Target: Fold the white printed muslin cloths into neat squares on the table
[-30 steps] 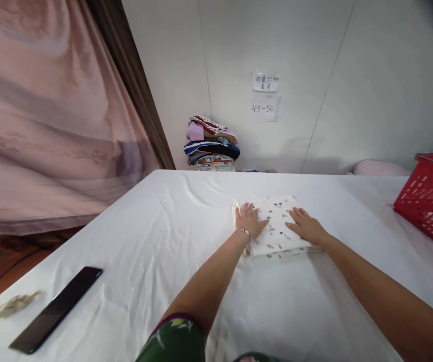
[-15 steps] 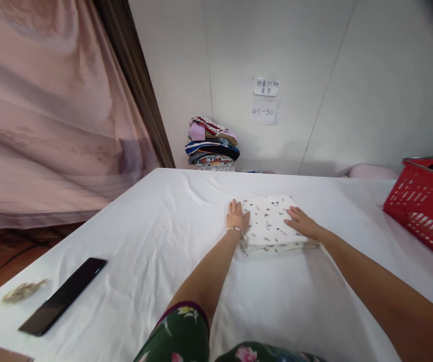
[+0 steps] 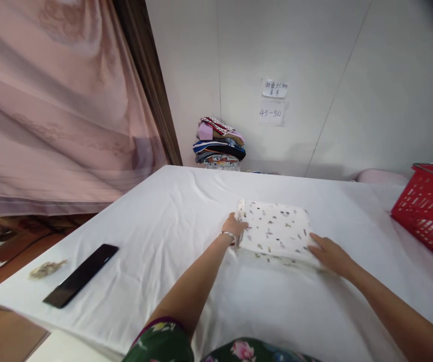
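A folded white cloth (image 3: pixel 277 231) with a small scattered print lies over the white-covered table in front of me, its layers showing along the blurred near edge. My left hand (image 3: pixel 234 226), with a bracelet at the wrist, is closed around the cloth's left edge; some of its fingers are hidden. At the opposite side, my right hand (image 3: pixel 329 254) grips the right edge near the front corner, thumb on top and the other fingers partly out of sight.
To the left lie a black phone-like slab (image 3: pixel 81 275) and a small beige tangle (image 3: pixel 47 269). A red perforated basket (image 3: pixel 427 211) stands at the right. Stacked fabrics (image 3: pixel 220 143) sit by the wall beyond the table (image 3: pixel 156 221); a pink curtain (image 3: pixel 58 110) hangs at left.
My hands have gone from resting flat on the cloth to gripping its two sides. They stand farther apart, and the cloth appears wider and slightly shifted. The view has turned a little left.
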A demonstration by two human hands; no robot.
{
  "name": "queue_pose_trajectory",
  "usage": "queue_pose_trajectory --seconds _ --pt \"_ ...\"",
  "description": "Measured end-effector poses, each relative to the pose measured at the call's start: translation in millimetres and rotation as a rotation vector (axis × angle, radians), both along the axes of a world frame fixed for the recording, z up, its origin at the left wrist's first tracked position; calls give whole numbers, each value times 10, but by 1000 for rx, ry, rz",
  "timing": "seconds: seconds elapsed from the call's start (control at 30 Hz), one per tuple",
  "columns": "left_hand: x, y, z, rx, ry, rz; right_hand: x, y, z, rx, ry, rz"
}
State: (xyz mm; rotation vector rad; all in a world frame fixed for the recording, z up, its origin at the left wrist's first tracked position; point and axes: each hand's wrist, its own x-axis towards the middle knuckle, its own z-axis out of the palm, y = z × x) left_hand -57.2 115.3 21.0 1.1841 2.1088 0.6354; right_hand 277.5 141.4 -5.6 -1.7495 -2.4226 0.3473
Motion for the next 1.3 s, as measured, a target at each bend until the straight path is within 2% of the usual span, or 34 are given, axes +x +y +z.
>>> queue_pose_trajectory --seconds 0.1,0.2,0.27,0.37,0.43,0.53,0.6,0.73,0.93,1.03,1.13,1.23,1.3 --pt "-55 -116 14 11 -11 -27 163 -301 65 -126 -5 49" --pt "-42 -236 27 21 -29 -68 146 -396 256 -38 -62 43" --pt "-32 -310 33 9 -48 -99 -41 -387 420 40 -45 83" --pt "-62 -411 25 -19 -74 -133 -532 -396 582 44 57 231" --pt "-103 -467 7 -16 -83 -140 -890 -450 564 23 86 409" --pt "-148 -525 -29 20 -69 -127 -1273 -551 391 -70 27 713" --pt "-151 -547 -53 42 -48 -119 -1374 -585 287 -93 -8 789" --pt "-129 -566 -109 91 -38 -120 -1355 -588 285 -172 5 787" --pt "-145 -548 -184 107 -61 -134 -1393 -720 273 -120 33 828" --pt "-146 -552 -168 101 -64 -128 -1403 -709 296 -238 62 835" --pt "-142 -579 -107 78 -90 -127 -1408 -545 414 -302 144 726" --pt "-140 -625 -31 32 -123 -141 -1491 -244 508 -162 188 525" --pt "-138 -661 10 -6 -124 -141 -1596 -15 502 -49 169 465"
